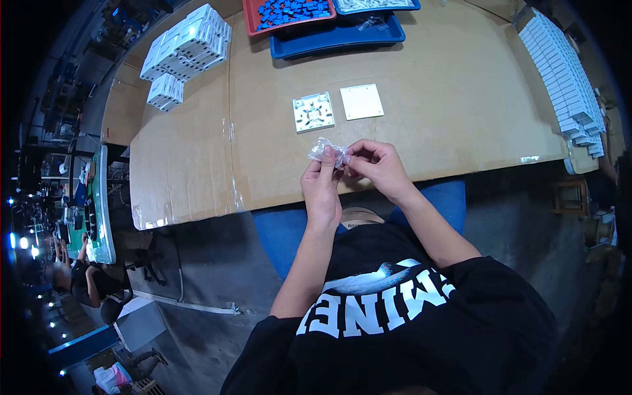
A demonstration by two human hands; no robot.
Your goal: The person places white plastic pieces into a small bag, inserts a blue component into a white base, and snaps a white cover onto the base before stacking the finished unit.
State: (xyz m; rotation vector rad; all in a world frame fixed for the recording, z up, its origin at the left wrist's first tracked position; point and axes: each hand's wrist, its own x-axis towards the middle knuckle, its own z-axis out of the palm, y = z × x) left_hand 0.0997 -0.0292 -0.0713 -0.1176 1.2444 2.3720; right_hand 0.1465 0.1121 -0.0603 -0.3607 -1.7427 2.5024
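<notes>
A small crinkled clear plastic bag is held between my two hands near the table's front edge. My left hand pinches it with the thumb on top. The fingers of my right hand are closed on the bag's right side. What the bag contains is too small to make out. Just beyond my hands lies a square white plastic housing with its slotted inside facing up. To its right is a flat square white cover plate, apart from the housing.
Stacked white housings stand at the back left. A long stack of white pieces lines the right edge. At the back are a red tray of blue parts and a blue tray. Another person sits far left.
</notes>
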